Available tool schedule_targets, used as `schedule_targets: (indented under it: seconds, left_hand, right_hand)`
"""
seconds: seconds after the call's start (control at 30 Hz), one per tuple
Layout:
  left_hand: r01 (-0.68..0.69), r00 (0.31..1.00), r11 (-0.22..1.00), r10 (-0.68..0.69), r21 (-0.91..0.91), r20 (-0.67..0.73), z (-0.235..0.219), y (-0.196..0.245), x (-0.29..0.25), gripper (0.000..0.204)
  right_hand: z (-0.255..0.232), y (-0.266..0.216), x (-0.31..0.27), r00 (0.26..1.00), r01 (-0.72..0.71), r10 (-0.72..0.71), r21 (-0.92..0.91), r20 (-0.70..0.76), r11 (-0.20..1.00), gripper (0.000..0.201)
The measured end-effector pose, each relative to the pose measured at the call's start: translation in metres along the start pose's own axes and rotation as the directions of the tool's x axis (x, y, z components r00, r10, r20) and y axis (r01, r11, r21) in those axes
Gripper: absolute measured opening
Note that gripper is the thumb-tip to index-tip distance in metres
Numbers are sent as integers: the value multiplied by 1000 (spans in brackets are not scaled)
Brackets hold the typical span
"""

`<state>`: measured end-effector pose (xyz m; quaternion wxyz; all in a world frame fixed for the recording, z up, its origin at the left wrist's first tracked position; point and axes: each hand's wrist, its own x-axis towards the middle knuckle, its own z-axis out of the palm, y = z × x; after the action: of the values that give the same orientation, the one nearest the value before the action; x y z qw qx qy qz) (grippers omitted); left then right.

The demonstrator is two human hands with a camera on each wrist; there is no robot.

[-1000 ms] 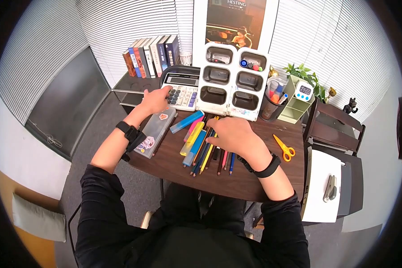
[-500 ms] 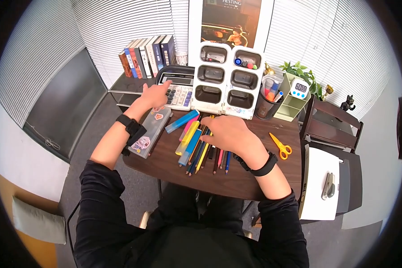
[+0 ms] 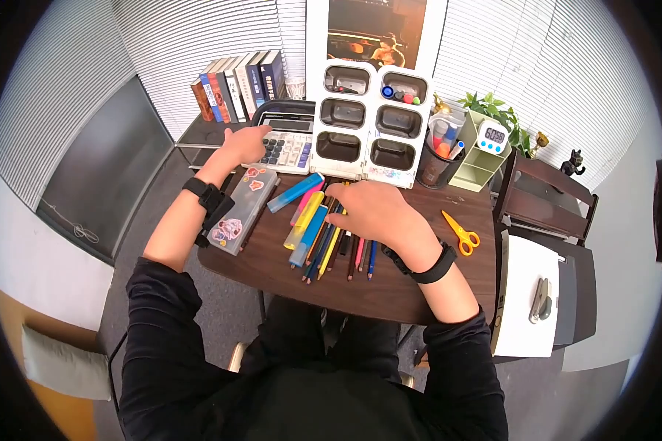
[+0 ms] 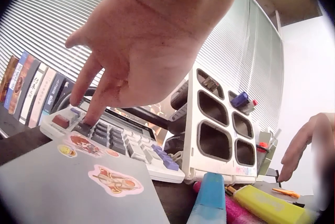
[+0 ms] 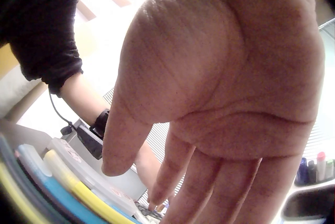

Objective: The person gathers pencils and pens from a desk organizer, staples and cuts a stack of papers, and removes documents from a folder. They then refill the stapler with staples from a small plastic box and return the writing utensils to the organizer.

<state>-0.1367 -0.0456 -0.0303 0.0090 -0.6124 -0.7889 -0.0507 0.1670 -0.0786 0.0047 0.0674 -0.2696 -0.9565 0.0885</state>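
My left hand (image 3: 244, 145) reaches over the left side of the white calculator (image 3: 296, 156). In the left wrist view two extended fingertips meet the dark keys (image 4: 116, 136), while the other fingers are mostly hidden. Just in front of this hand is a grey translucent pencil case (image 3: 244, 207) with stickers. My right hand (image 3: 375, 212) lies palm down above a spread of colored pencils (image 3: 329, 259), partly hiding them. Its palm and loosely extended fingers in the right wrist view hold nothing. Left of it lie a yellow highlighter (image 3: 304, 222), blue highlighters (image 3: 309, 237) and a pink one (image 3: 301, 209).
Behind the pencils stands a white organizer (image 3: 369, 117) with several compartments. To its right are a mesh pen cup (image 3: 435, 173) and a green shelf with a timer (image 3: 492, 137). Yellow scissors (image 3: 463, 235) lie at right. A stapler (image 3: 541, 301) rests on a white surface beyond the table.
My left hand has shifted slightly over the calculator, its index finger lifting and then lowering at the upper-left keys. The right hand stays over the pencils. The head view has shifted a little.
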Motion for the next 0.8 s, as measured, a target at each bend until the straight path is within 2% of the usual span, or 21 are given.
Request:
schedule_targets:
  seconds: [0.13, 0.2, 0.43, 0.5, 0.6, 0.8]
  left_hand:
    - [0, 999, 998, 3, -56, 51, -9, 1, 2, 50]
    - [-136, 990, 981, 140, -138, 20, -8, 1, 1, 50]
    - [-94, 994, 989, 99, -118, 37, -5, 12, 0, 47]
    - [-114, 993, 973, 108, -199, -43, -2, 12, 0, 47]
    - [-138, 990, 983, 142, -124, 20, 0, 15, -1, 49]
    - [-159, 986, 984, 161, -76, 30, -1, 20, -3, 52]
  right_hand:
    - [-1, 1, 0, 1000, 0, 0, 2, -17, 1000, 37]
    - [-4, 0, -1, 1000, -19, 19, 0, -1, 1000, 36]
    - [-3, 0, 0, 1000, -13, 13, -3, 3, 1000, 37]
    - [-4, -1, -1, 1000, -23, 23, 4, 9, 1000, 37]
    - [-4, 0, 0, 1000, -26, 26, 2, 17, 1000, 37]
    - [-2, 0, 0, 1000, -16, 16, -7, 9, 1000, 37]
